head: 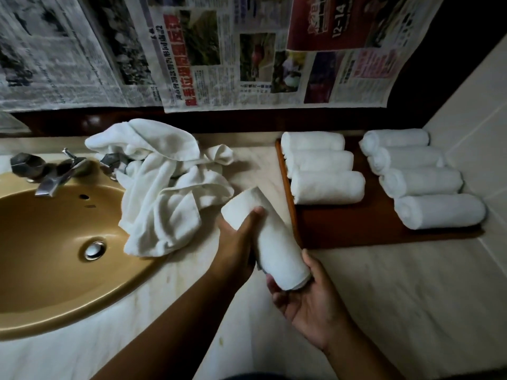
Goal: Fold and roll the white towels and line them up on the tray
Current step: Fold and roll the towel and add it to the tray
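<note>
A rolled white towel (270, 239) is held above the counter, just left of the dark wooden tray (356, 229). My left hand (237, 242) grips its upper part, thumb on top. My right hand (304, 294) cups its lower end from below. On the tray lie two rows of rolled towels: three on the left (326, 186) and several on the right (439, 211). A heap of loose white towels (167, 187) lies on the counter between the sink and the tray.
A tan sink basin (49, 242) with a metal tap (55, 176) fills the left. Newspaper sheets (219, 50) cover the wall behind. A tiled wall (477, 127) bounds the right side. Pale counter (397, 297) stretches in front of the tray.
</note>
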Demonstrator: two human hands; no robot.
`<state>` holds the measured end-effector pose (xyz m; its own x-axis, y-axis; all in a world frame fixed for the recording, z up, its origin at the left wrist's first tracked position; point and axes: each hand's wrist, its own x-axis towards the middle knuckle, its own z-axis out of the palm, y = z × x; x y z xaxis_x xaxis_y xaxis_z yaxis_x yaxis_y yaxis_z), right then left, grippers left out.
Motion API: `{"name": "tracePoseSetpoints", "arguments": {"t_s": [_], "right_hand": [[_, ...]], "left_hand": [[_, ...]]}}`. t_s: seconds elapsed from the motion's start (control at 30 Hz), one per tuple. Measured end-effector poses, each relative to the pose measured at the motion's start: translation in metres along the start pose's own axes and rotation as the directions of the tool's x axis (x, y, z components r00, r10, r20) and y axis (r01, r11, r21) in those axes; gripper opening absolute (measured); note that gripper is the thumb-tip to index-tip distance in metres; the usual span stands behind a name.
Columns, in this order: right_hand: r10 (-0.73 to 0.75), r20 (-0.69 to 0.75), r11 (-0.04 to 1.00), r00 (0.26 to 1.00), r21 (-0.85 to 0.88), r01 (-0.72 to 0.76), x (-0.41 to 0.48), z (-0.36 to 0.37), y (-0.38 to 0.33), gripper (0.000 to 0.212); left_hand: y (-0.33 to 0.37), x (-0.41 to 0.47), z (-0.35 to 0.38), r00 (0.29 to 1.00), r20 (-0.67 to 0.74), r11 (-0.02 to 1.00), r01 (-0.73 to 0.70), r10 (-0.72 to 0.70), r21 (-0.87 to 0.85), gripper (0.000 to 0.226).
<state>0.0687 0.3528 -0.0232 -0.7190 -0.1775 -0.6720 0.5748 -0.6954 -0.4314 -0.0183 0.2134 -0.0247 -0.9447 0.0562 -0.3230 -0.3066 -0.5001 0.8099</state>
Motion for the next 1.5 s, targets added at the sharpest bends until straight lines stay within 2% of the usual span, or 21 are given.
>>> {"name": "tracePoseSetpoints", "arguments": {"t_s": [0.1, 0.2, 0.27, 0.33, 0.43, 0.53, 0.67, 0.8, 0.93, 1.03, 1.1, 1.13, 1.17, 1.2, 1.3, 1.37, 1.43, 1.5], "right_hand": [[-0.241, -0.073, 0.964, 0.968, -0.137, 0.230, 0.006, -0.016, -0.054, 0.050], [-0.454, -0.051, 0.843, 0.889, -0.347, 0.411, 0.016, -0.043, -0.113, 0.037], [-0.545, -0.033, 0.744, 0.838, -0.480, 0.466, 0.019, -0.057, -0.149, 0.043], [-0.599, -0.014, 0.618, 0.801, -0.643, 0.451, 0.025, -0.065, -0.178, 0.049], [-0.617, 0.029, 0.498, 0.786, -0.759, 0.419, 0.037, -0.077, -0.200, 0.057], [-0.609, -0.004, 0.506, 0.793, -0.772, 0.385, 0.048, -0.089, -0.206, 0.057], [-0.643, -0.062, 0.517, 0.763, -0.770, 0.373, 0.058, -0.090, -0.202, 0.056], [-0.633, -0.079, 0.509, 0.770, -0.792, 0.338, 0.070, -0.091, -0.189, 0.063], [-0.676, -0.064, 0.418, 0.734, -0.854, 0.310, 0.079, -0.096, -0.176, 0.071], [-0.661, -0.013, 0.339, 0.750, -0.897, 0.283, 0.082, -0.098, -0.172, 0.083], [-0.642, 0.015, 0.297, 0.767, -0.917, 0.267, 0.085, -0.104, -0.171, 0.085], [-0.642, 0.032, 0.258, 0.766, -0.932, 0.255, 0.086, -0.108, -0.170, 0.081], [-0.668, 0.054, 0.204, 0.742, -0.946, 0.252, 0.087, -0.111, -0.166, 0.077], [-0.723, 0.082, 0.134, 0.686, -0.957, 0.256, 0.086, -0.113, -0.160, 0.075], [-0.910, 0.155, -0.068, 0.384, -0.970, 0.231, 0.082, -0.116, -0.131, 0.071], [-0.951, 0.213, -0.180, 0.225, -0.971, 0.161, 0.076, -0.119, -0.098, 0.068], [-0.927, 0.324, -0.310, 0.187, -0.946, 0.099, 0.068, -0.123, -0.064, 0.062], [-0.853, 0.473, -0.471, 0.219, -0.880, 0.066, 0.059, -0.127, -0.032, 0.054]], "left_hand": [[-0.006, 0.020, 0.021, 0.995, 0.089, 0.998, 0.039, -0.044, 0.055, 0.071], [-0.012, 0.031, 0.039, 0.979, 0.201, 0.981, -0.008, -0.032, 0.194, 0.070], [-0.014, 0.037, 0.052, 0.968, 0.250, 0.926, -0.059, -0.039, 0.373, 0.070], [-0.018, 0.042, 0.066, 0.967, 0.249, 0.868, -0.085, -0.045, 0.488, 0.061], [-0.029, 0.049, 0.085, 0.983, 0.180, 0.824, -0.073, -0.035, 0.562, 0.049], [-0.044, 0.054, 0.096, 0.985, 0.151, 0.725, -0.166, 0.086, 0.668, 0.057], [-0.061, 0.057, 0.103, 0.962, 0.125, 0.605, -0.250, 0.242, 0.756, 0.075], [-0.076, 0.057, 0.095, 0.947, 0.067, 0.547, -0.239, 0.315, 0.802, 0.070], [-0.084, 0.051, 0.082, 0.945, 0.088, 0.560, -0.261, 0.316, 0.786, 0.069], [-0.085, 0.040, 0.074, 0.941, 0.128, 0.539, -0.287, 0.313, 0.792, 0.067], [-0.089, 0.030, 0.056, 0.956, 0.114, 0.495, -0.239, 0.269, 0.836, 0.073], [-0.091, 0.024, 0.041, 0.959, 0.116, 0.435, -0.223, 0.260, 0.872, 0.072], [-0.094, 0.018, 0.023, 0.955, 0.140, 0.353, -0.230, 0.262, 0.907, 0.068], [-0.094, 0.010, 0.005, 0.946, 0.187, 0.258, -0.256, 0.263, 0.932, 0.063], [-0.089, -0.009, -0.042, 0.902, 0.359, -0.015, -0.367, 0.239, 0.930, 0.052], [-0.082, -0.020, -0.065, 0.881, 0.402, -0.095, -0.391, 0.249, 0.916, 0.048], [-0.076, -0.027, -0.085, 0.871, 0.396, -0.132, -0.373, 0.290, 0.918, 0.047], [-0.070, -0.036, -0.100, 0.871, 0.383, -0.139, -0.357, 0.308, 0.924, 0.047]]}}
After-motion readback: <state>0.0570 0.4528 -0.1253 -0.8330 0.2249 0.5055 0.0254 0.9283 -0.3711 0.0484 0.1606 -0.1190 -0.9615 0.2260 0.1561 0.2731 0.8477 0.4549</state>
